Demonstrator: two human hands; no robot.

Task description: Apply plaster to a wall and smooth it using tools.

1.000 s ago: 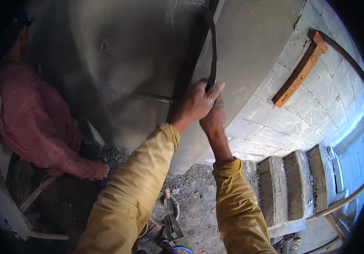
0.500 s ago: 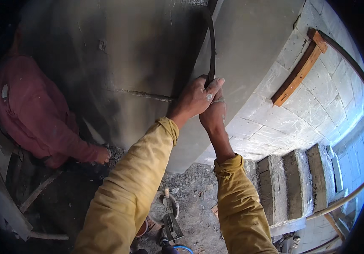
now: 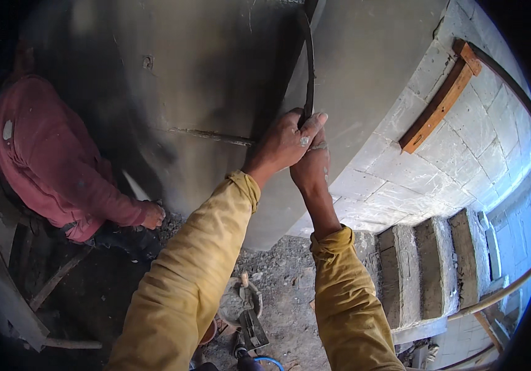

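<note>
Both my hands are raised in front of a smooth grey plastered wall [image 3: 364, 74], at its corner. My left hand [image 3: 282, 141] closes around the lower end of a long, thin dark strip [image 3: 310, 68] that runs up along the corner; it looks curved here. Pressed against it just below and to the right, my right hand [image 3: 312, 162] is closed on the same end. Grey mortar smears both hands. Their fingers hide the strip's lowest part.
At left, a person in a dark red sweatshirt [image 3: 61, 161] bends low. Below are a mortar bucket [image 3: 231, 306], a trowel [image 3: 253, 331] and rubble ground. Concrete steps [image 3: 435, 266] rise at right, beside a block wall [image 3: 457, 148] with a wooden piece [image 3: 441, 102].
My hands and the strip stay almost in place. The person at left has shifted slightly, their hand moving a little to the right and up.
</note>
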